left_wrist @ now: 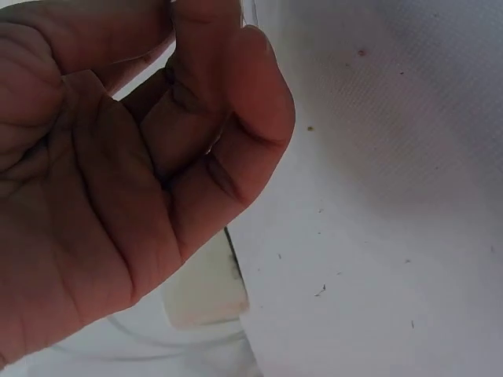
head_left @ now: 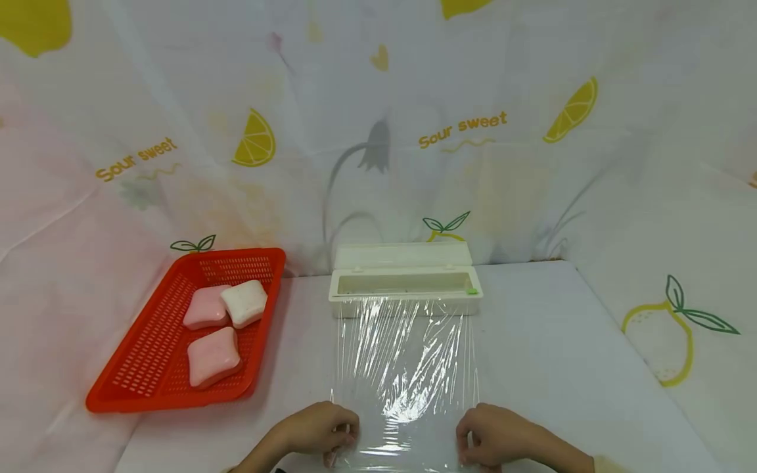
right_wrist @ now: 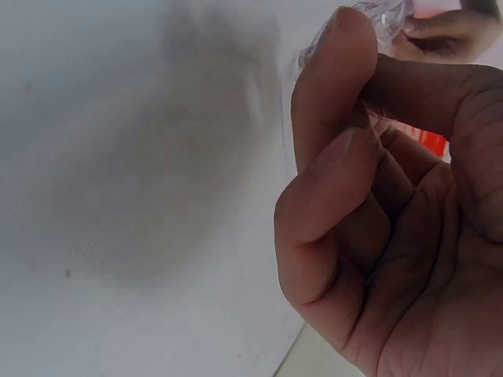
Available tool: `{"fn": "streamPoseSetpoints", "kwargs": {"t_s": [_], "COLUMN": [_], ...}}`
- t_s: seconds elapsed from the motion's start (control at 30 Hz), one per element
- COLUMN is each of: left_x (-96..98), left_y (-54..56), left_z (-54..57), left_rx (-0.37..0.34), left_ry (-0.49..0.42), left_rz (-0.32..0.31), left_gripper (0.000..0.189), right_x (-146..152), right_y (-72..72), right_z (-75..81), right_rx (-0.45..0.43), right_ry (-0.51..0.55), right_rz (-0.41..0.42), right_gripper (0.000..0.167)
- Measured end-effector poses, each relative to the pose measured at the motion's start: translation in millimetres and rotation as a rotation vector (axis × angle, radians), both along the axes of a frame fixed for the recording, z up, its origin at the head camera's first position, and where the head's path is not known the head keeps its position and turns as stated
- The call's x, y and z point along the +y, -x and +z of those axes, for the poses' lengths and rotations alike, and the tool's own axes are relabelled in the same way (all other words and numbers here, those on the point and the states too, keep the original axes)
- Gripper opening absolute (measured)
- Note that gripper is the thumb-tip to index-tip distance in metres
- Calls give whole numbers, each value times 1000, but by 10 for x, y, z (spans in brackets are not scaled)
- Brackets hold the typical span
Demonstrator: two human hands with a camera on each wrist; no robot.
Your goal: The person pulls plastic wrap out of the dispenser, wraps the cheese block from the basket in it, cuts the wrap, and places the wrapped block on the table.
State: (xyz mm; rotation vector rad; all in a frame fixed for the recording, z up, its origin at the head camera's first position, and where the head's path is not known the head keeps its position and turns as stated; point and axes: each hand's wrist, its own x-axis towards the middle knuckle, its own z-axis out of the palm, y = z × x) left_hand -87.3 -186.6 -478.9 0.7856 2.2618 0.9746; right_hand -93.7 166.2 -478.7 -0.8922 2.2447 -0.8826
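A sheet of clear plastic wrap (head_left: 408,368) stretches from the white dispenser box (head_left: 408,305) toward the front of the table. At its left front corner my left hand (head_left: 322,427) pinches the edge with curled fingers. My right hand (head_left: 499,433) grips the opposite corner, its thumb and fingers bent together. In the right wrist view a crumpled bit of wrap (right_wrist: 385,20) shows beside the fingertips of the right hand (right_wrist: 354,188). The left wrist view shows the curled left hand (left_wrist: 141,149); its fingertips are partly cut off by the frame. The dispenser's lid (head_left: 405,255) stands raised.
On the left stands a red plastic basket (head_left: 260,355) holding two pink soap-like blocks (head_left: 213,355) and a white one (head_left: 245,302). A small green piece (head_left: 472,291) sits at the dispenser's right end. A cloth printed with lemons (head_left: 503,184) hangs behind the white table (head_left: 550,341).
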Motion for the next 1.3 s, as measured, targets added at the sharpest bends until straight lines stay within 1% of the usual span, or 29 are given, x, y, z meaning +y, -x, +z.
{"fn": "streamPoseSetpoints", "kwargs": {"t_s": [0.1,0.2,0.37,0.4,0.5,0.57,0.63,0.7,0.77,0.87,0.93,1.0,1.07,1.13,1.2,1.3], "left_x": [11,24,36,38,39,35,26,0,-40,-128,-201,-287,-384,-506,-649,-863], "left_y": [-12,-28,-57,-64,-90,-108,-119,-124,-114,-78,-40,6,61,129,206,307], "left_z": [-56,-107,-149,-148,-122,-83,-13,88,223,436,584,722,862,984,1069,1154], "left_rx": [1,6,11,21,91,159,206,233,256,318,368,402,409,415,454,548], "left_ry": [25,53,79,91,138,175,190,193,185,197,215,257,291,327,348,365], "left_rz": [27,40,49,46,33,26,43,74,116,187,245,325,405,468,494,493], "left_gripper": [16,17,17,17,16,14,12,10,8,11,14,17,19,22,26,31], "right_x": [-21,-41,-64,-64,-73,-79,-91,-98,-103,-92,-86,-81,-79,-79,-77,-69], "right_y": [7,-1,-15,-18,-24,-26,-24,-21,-18,-26,-33,-40,-43,-43,-43,-45], "right_z": [-49,-89,-141,-147,-157,-160,-160,-161,-161,-160,-157,-154,-150,-150,-149,-155], "right_rx": [-23,-28,6,13,30,38,50,65,75,84,83,82,80,85,81,80], "right_ry": [-29,-50,-84,-89,-104,-118,-126,-133,-133,-130,-126,-122,-120,-118,-115,-112], "right_rz": [-43,-63,-64,-63,-60,-57,-50,-40,-32,-25,-24,-25,-25,-24,-24,-24], "right_gripper": [15,16,17,18,19,19,20,20,20,20,20,20,20,20,20,19]}}
